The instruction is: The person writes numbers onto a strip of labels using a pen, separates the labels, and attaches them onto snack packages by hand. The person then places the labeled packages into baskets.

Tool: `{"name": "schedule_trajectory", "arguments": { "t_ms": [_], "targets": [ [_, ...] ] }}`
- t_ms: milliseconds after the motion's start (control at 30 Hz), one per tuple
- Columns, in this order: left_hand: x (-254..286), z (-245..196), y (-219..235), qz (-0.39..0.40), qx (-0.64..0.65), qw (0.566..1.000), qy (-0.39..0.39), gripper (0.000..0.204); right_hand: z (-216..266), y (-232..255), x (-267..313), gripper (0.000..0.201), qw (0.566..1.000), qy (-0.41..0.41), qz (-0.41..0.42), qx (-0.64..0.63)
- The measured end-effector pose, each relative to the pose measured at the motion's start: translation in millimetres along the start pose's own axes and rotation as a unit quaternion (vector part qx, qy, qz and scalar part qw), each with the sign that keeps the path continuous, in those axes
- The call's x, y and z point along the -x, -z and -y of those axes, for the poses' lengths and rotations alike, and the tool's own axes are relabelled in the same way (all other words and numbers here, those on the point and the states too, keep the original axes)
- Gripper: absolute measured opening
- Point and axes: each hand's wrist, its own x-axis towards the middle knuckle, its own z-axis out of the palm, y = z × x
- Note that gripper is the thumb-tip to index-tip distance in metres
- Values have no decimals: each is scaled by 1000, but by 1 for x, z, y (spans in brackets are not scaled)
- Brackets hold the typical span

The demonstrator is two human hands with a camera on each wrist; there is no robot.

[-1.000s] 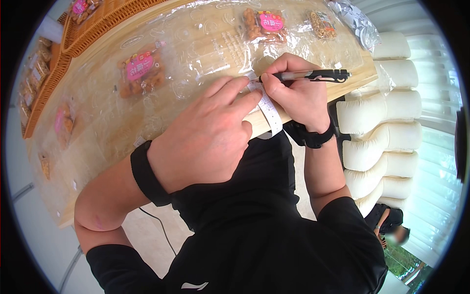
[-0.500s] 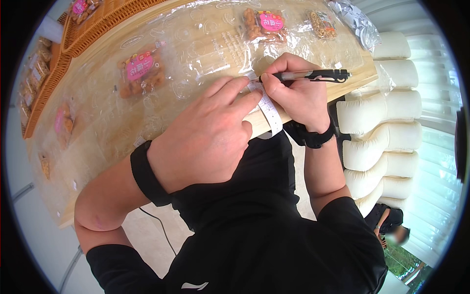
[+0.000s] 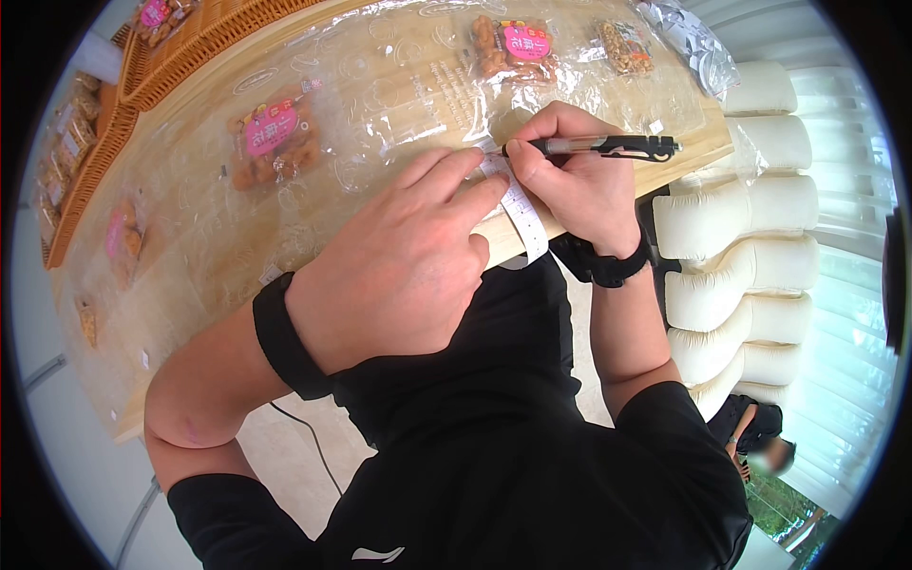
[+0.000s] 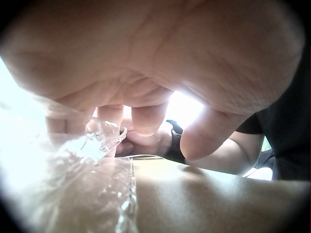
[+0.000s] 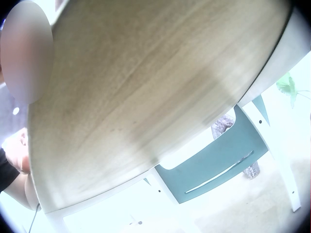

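My right hand grips a black pen between thumb and forefinger. Its tip is down at a white paper strip with printed marks, which curls over the near edge of the wooden table. Outstretched fingers of my left hand press on the strip's upper end, partly covering it. In the left wrist view, the palm arches over clear plastic wrap and bare wood. The right wrist view shows neither the pen nor the strip.
Clear plastic packaging with pink-labelled snack packs lies across the table, another snack pack farther back. Wicker baskets stand at the far left. A cream padded seat is at the right, a teal chair below the table edge.
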Motion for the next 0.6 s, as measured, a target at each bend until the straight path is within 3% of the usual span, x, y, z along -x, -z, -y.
{"name": "schedule_trajectory", "arguments": {
  "t_ms": [600],
  "targets": [
    [0,0,2,12,-1,1000,4,17,-2,1,0,6,1000,19,-1,14]
  ]
}}
